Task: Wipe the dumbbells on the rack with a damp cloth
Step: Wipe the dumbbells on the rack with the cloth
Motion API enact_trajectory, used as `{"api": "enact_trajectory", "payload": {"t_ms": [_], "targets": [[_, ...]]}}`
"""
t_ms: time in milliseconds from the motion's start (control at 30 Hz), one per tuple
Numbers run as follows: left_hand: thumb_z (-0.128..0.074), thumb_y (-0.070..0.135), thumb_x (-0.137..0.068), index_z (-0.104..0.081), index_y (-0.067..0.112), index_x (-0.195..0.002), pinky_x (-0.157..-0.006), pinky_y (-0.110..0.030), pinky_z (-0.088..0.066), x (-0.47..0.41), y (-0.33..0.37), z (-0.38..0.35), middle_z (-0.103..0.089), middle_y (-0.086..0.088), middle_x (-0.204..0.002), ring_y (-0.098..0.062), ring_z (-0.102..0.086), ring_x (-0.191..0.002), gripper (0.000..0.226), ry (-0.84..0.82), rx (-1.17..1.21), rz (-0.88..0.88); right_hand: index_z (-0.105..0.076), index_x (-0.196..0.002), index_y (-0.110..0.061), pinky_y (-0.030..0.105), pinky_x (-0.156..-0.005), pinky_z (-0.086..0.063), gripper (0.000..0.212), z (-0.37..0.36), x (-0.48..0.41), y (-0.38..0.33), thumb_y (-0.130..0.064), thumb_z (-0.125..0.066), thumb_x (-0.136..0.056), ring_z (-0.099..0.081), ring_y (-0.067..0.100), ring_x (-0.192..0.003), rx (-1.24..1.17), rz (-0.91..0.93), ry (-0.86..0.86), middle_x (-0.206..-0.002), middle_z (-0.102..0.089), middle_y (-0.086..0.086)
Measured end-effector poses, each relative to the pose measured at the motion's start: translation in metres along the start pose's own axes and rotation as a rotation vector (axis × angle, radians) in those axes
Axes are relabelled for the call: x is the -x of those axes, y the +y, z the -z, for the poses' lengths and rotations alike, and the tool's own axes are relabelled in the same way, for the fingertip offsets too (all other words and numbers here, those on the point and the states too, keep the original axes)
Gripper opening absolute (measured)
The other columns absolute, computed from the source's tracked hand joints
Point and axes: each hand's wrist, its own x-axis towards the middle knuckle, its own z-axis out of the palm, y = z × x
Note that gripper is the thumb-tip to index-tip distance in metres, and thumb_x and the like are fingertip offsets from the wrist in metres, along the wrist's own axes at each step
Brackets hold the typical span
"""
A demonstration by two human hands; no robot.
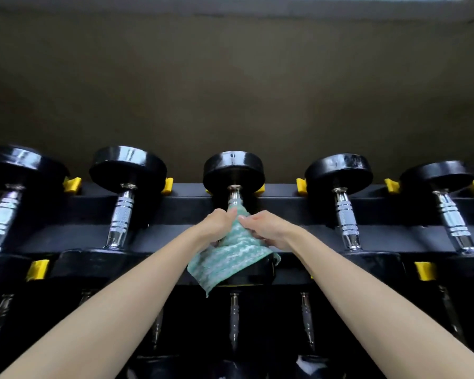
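– Left grip [219,222] is curling round the green-and-white striped cloth [230,265] where it is wrapping the chrome handle of the middle dumbbell [233,170]. Right grip [268,231] is pinching the same cloth from the other side, and the two grips are almost touching.

– Where is that dumbbell lying?

– It is lying on the top tier of the black rack [175,206], its far head pointing toward the brown wall [230,91]. Neighbouring dumbbells [122,212] are lying two to each side, apart from it.

– And the loose part of the cloth?

– It is draping over the dumbbell's near head, one corner hanging below the rack's front rail.

– Anything else showing?

– Yellow stoppers [72,185] are sitting between the heads along both rails. Lower-row dumbbells [233,318] are showing dimly underneath, between the two bare forearms.
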Motion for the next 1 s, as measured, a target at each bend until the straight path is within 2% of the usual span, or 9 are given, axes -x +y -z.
{"api": "enact_trajectory", "payload": {"t_ms": [67, 133, 200, 300, 400, 500, 733, 867, 1000], "targets": [[-0.02, 0.041, -0.102, -0.025, 0.005, -0.147, -0.095, -0.036, -0.041, 0.015, -0.008, -0.002, -0.051, -0.018, -0.132, -0.03, -0.051, -0.118, 0.058, -0.095, -0.106, 0.001, -0.06, -0.112, -0.009, 0.029, -0.083, -0.041, 0.039, -0.006, 0.011, 0.007, -0.042, -0.046, -0.096, -0.057, 0.023, -0.099, 0.152, -0.059, -0.029, -0.106, -0.062, 0.008], [-0.024, 0.041, -0.101, -0.029, 0.006, -0.145, -0.08, -0.027, -0.042, 0.027, -0.013, -0.003, -0.059, -0.006, -0.105, -0.017, -0.056, -0.093, 0.056, -0.145, -0.152, -0.022, -0.04, -0.139, -0.003, 0.033, -0.101, -0.034, 0.06, -0.011, 0.021, 0.008, -0.043, -0.048, -0.095, -0.041, 0.025, -0.13, 0.213, -0.076, -0.007, -0.142, -0.043, 0.01], [-0.029, 0.042, -0.1, -0.04, 0.007, -0.139, -0.078, -0.027, -0.044, 0.032, -0.015, 0.0, -0.06, -0.005, -0.102, -0.017, -0.056, -0.088, 0.053, -0.168, -0.202, -0.028, -0.049, -0.13, -0.002, 0.033, -0.098, -0.04, 0.053, -0.009, 0.029, 0.006, -0.04, -0.053, -0.093, -0.048, 0.024, -0.122, 0.251, -0.078, 0.026, -0.134, -0.05, 0.008], [-0.029, 0.034, -0.101, -0.056, 0.013, -0.11, -0.057, -0.022, -0.033, 0.043, -0.015, -0.001, -0.048, 0.0, -0.073, -0.012, -0.041, -0.061, 0.035, -0.07, -0.399, -0.139, -0.057, -0.093, -0.008, 0.026, -0.064, -0.041, 0.035, -0.006, 0.045, 0.01, -0.042, -0.06, -0.086, -0.05, 0.017, -0.081, 0.195, -0.05, 0.082, -0.094, -0.054, 0.002], [-0.027, 0.017, -0.1, -0.041, 0.011, -0.079, -0.051, -0.024, -0.024, 0.062, -0.019, -0.01, -0.033, 0.001, -0.065, -0.016, -0.035, -0.062, 0.026, 0.147, -0.52, -0.267, -0.055, -0.074, 0.001, 0.024, -0.053, -0.028, 0.035, -0.01, 0.059, 0.017, -0.033, -0.058, -0.084, -0.036, 0.012, -0.062, 0.121, 0.04, 0.198, -0.068, -0.045, -0.002], [-0.027, 0.01, -0.098, -0.023, 0.014, -0.063, -0.055, -0.03, -0.022, 0.08, -0.025, -0.018, -0.029, -0.001, -0.062, -0.021, -0.034, -0.067, 0.035, 0.258, -0.479, -0.383, -0.032, -0.049, -0.015, 0.023, -0.045, -0.02, 0.04, -0.014, 0.074, 0.015, -0.02, -0.055, -0.081, -0.023, 0.011, -0.051, 0.128, 0.154, 0.26, -0.05, -0.027, -0.006], [-0.051, 0.025, -0.094, -0.047, 0.008, -0.068, -0.063, -0.035, -0.032, 0.095, 0.0, 0.008, -0.044, -0.001, -0.067, -0.023, -0.045, -0.071, 0.032, 0.384, -0.265, -0.573, -0.04, -0.049, -0.008, 0.031, -0.06, -0.025, 0.039, 0.015, 0.085, -0.005, -0.019, -0.066, -0.076, -0.03, 0.015, -0.054, 0.054, 0.306, 0.286, -0.054, -0.031, 0.005], [-0.046, 0.028, -0.097, -0.057, 0.006, -0.101, -0.076, -0.039, -0.044, 0.078, 0.03, 0.036, -0.04, -0.005, -0.09, -0.023, -0.048, -0.093, 0.025, 0.675, -0.339, -0.618, -0.06, -0.077, 0.002, 0.033, -0.066, -0.033, 0.032, 0.023, 0.067, -0.037, -0.029, -0.063, -0.084, -0.051, 0.022, -0.076, 0.139, 0.374, 0.8, -0.077, -0.056, 0.01], [-0.046, 0.017, -0.097, -0.058, 0.006, -0.108, -0.076, -0.038, -0.043, 0.04, 0.056, 0.061, -0.045, -0.013, -0.101, -0.028, -0.046, -0.094, 0.02, 0.98, -0.3, -0.65, -0.06, -0.097, -0.001, 0.03, -0.087, -0.029, 0.017, 0.016, 0.033, -0.084, -0.015, -0.06, -0.087, -0.045, 0.032, -0.104, 0.118, 0.559, 1.122, -0.109, -0.053, 0.016]]}}
